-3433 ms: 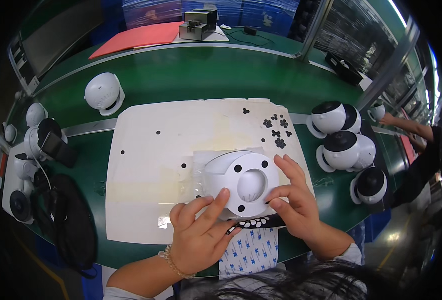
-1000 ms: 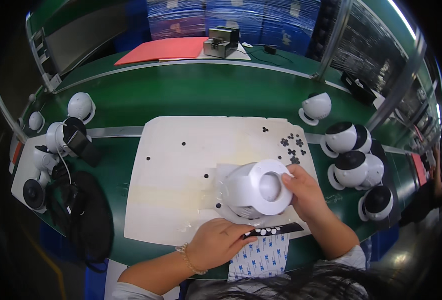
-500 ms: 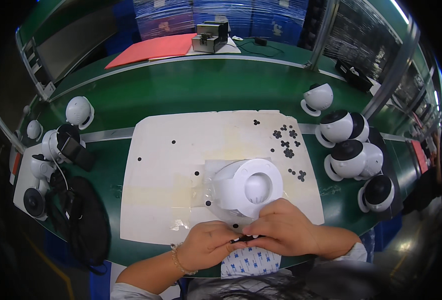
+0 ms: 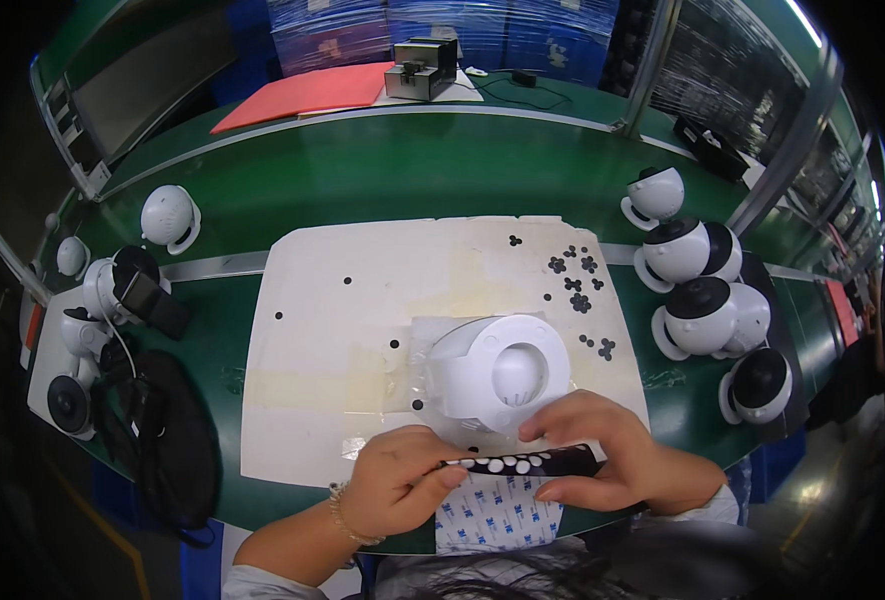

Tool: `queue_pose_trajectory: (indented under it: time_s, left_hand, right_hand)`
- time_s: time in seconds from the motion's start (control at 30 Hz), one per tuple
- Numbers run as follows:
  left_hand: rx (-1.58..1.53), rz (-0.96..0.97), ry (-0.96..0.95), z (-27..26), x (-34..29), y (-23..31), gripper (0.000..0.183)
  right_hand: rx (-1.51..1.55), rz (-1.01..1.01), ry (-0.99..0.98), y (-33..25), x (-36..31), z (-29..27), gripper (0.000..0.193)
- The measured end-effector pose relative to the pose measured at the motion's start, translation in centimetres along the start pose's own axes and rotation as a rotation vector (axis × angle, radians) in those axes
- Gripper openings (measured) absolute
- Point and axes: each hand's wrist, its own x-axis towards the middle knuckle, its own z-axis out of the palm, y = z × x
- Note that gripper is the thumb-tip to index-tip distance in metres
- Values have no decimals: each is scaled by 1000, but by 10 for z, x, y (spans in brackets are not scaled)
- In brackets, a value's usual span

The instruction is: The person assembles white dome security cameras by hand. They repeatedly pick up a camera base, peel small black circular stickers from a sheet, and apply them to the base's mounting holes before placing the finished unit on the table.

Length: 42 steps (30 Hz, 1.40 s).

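Observation:
A thin black strip with white round spots (image 4: 522, 463) is stretched level near the front edge of the white board. Its left end is pinched between the thumb and fingers of my left hand (image 4: 399, 482). My right hand (image 4: 617, 455) has its thumb and fingers spread around the strip's right end; whether it touches the strip, I cannot tell. Just beyond my hands lies a white rounded housing (image 4: 462, 375), its flat ring face and round hollow (image 4: 519, 373) turned up. Below the strip is a white sheet with blue print (image 4: 498, 515).
The white board (image 4: 332, 400) covers part of the green table, with small black round pads (image 4: 579, 303) scattered at its right. White camera-like units with black fronts (image 4: 702, 310) stand on the right; more white units (image 4: 169, 217) and a black bag (image 4: 177, 430) are on the left.
My hands have moved from close together to further apart. The right fingers have opened, and the black strip with white spots now shows between my hands.

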Motion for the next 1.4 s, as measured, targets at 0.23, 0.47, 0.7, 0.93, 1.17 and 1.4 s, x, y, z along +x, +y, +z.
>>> queue_pose_trajectory:
  time_s: [0.23, 0.47, 0.7, 0.93, 1.17, 1.4]
  left_hand:
    - [80, 84, 159, -4, 5, 3, 11]
    - [332, 154, -38, -2, 9, 7, 15]
    - [287, 161, -12, 0, 3, 3, 12]
    - [302, 182, 23, 0, 2, 6, 11]
    - [386, 326, 51, 0, 2, 7, 14]
    - [453, 329, 20, -1, 3, 10, 15]
  right_hand:
    - [-399, -103, -115, 3, -1, 1, 39]
    - [-409, -295, -79, 6, -1, 16, 39]
    - [-711, -534, -40, 4, -2, 14, 30]
    - [-454, -240, 72, 1, -1, 14, 35]
    - [-149, 172, -19, -9, -1, 9, 45]
    - [-246, -58, -67, -2, -3, 3, 42]
